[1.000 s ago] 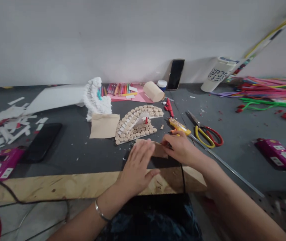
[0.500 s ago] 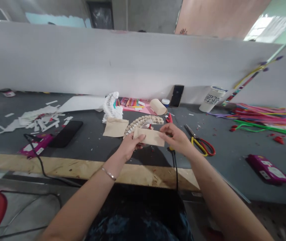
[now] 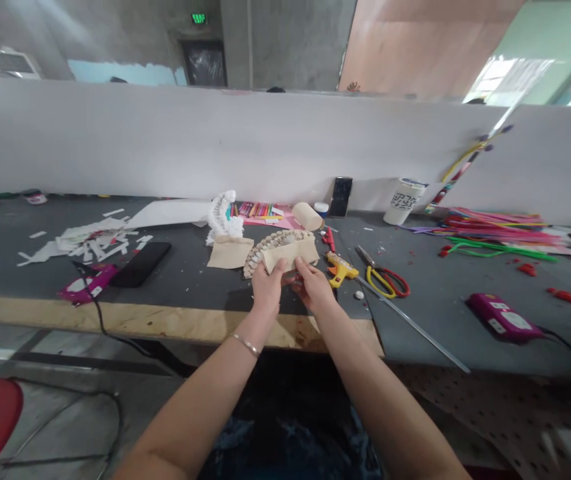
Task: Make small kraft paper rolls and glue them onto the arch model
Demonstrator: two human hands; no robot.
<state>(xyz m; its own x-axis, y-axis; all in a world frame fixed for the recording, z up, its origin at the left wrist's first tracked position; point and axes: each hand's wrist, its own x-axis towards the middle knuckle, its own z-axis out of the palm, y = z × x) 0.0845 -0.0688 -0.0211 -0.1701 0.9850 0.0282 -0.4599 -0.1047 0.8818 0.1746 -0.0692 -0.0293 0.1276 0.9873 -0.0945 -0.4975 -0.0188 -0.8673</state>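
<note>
Step in hand: the two hands hold a curved kraft-card strip (image 3: 288, 255) up at the front of an arch of wood discs (image 3: 254, 260), near the middle of the bench's front edge; whether card and arch touch cannot be told from this view.

Left hand: the left hand (image 3: 267, 290), a metal bangle (image 3: 246, 345) on its wrist, is closed in a pinch on the strip's left lower edge; its fingers are partly hidden behind the card.

Right hand: the right hand (image 3: 313, 287) is also closed in a pinch, on the strip's right lower edge, with the knuckles bent.

Materials: the strip is matt, fibrous and thin. The arch is built of round, rough-cut discs, with pale strips along its inner curve.

Beside the work: a flat kraft-card sheet (image 3: 230, 252) lies just left of the arch, below a white crinkled-paper curve (image 3: 224, 219).

Right of the hands: a yellow hot-glue gun (image 3: 339, 269) lies just beside the right hand, then yellow-and-red scissors (image 3: 383, 282) and a steel ruler (image 3: 410, 325).

Bench: the grey top (image 3: 190, 283) has a plywood front edge (image 3: 165, 323). White paper scraps lie towards the left end, and coloured pipe cleaners (image 3: 495, 230) towards the right end.
</note>
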